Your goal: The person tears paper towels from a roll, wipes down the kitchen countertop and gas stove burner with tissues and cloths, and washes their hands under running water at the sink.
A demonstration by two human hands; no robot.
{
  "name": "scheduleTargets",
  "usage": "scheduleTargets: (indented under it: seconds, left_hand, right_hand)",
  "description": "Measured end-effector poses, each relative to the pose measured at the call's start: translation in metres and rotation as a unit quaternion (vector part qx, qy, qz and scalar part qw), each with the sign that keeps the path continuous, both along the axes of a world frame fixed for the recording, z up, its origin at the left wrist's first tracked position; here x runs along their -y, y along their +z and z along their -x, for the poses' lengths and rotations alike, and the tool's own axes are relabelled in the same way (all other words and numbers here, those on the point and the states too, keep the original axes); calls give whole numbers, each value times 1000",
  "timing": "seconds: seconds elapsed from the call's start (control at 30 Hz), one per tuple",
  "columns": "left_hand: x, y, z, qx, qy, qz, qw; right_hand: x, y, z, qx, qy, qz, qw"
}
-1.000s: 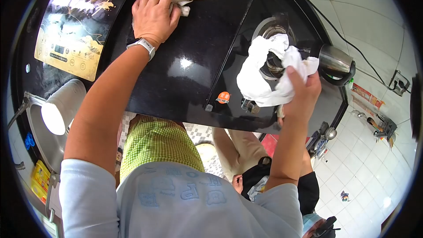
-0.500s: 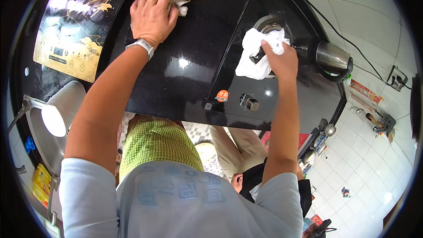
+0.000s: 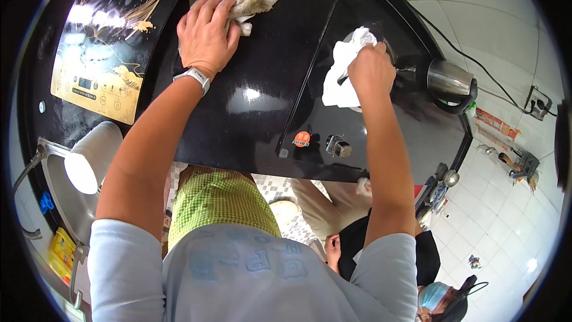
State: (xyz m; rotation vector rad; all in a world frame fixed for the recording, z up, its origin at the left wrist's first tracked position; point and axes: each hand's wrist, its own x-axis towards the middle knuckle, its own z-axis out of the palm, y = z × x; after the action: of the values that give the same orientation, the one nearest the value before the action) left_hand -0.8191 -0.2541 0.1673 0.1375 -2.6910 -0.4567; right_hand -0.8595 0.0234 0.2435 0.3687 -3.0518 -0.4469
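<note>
My left hand (image 3: 208,36) presses on a worn grey-beige rag (image 3: 253,1) on the glossy black cooktop (image 3: 244,131), its fingers bent over the near edge. A grey watch band is on that wrist. Closed around part of a white cloth (image 3: 339,77), my right hand (image 3: 372,71) is over the stove burner at the right. The cloth hangs out to the left of the fist, and cloth and hand hide most of the burner. A small dark piece shows beside the cloth, too covered to name. Toward me sits the stove knob (image 3: 338,146).
A steel kettle (image 3: 450,80) stands right of the burner, its cord running to a wall socket (image 3: 539,104). At left are a gold-black induction hob (image 3: 98,86), a white cylinder (image 3: 92,158) and a sink (image 3: 59,188). Another person's hand (image 3: 332,247) shows below the counter.
My right hand has closed and turned over the burner, bunching the white cloth upward and leftward. My left hand stays on the rag. The view has shifted slightly, and more of the other person shows.
</note>
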Motion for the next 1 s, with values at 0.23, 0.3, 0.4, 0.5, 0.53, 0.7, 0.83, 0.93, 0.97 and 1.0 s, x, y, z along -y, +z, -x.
scheduleTargets:
  seconds: [0.23, 0.3, 0.4, 0.5, 0.53, 0.7, 0.83, 0.93, 0.97, 1.0]
  left_hand:
    - [-1, 5, 1, 8, -3, 3, 1000]
    - [-1, 5, 1, 13, -7, 0, 1000]
    - [-3, 10, 3, 27, -7, 0, 1000]
    - [-4, 14, 4, 17, -10, 0, 1000]
    - [-4, 14, 3, 17, -6, -2, 1000]
    - [-4, 18, 2, 19, -11, -10, 1000]
    - [-4, 21, 3, 23, -12, -13, 1000]
    - [-4, 20, 3, 28, -11, -14, 999]
    - [-4, 20, 3, 28, -9, -16, 999]
    - [-4, 20, 3, 24, -9, -16, 1000]
  right_hand:
    - [10, -3, 39, 222, -165, -104, 955]
    - [9, -10, 45, 231, -152, -134, 952]
    - [12, -10, 48, 211, -194, -140, 948]
    - [15, 0, 57, 335, -168, -249, 893]
    - [7, -12, 54, 331, -172, -245, 895]
    - [13, 0, 61, 358, -233, -136, 894]
    - [0, 3, 76, 381, -277, -6, 882]
    - [-30, 0, 83, 425, -396, 85, 810]
    - [-44, 3, 79, 440, -404, 235, 766]
    - [-51, 5, 73, 446, -401, 378, 705]
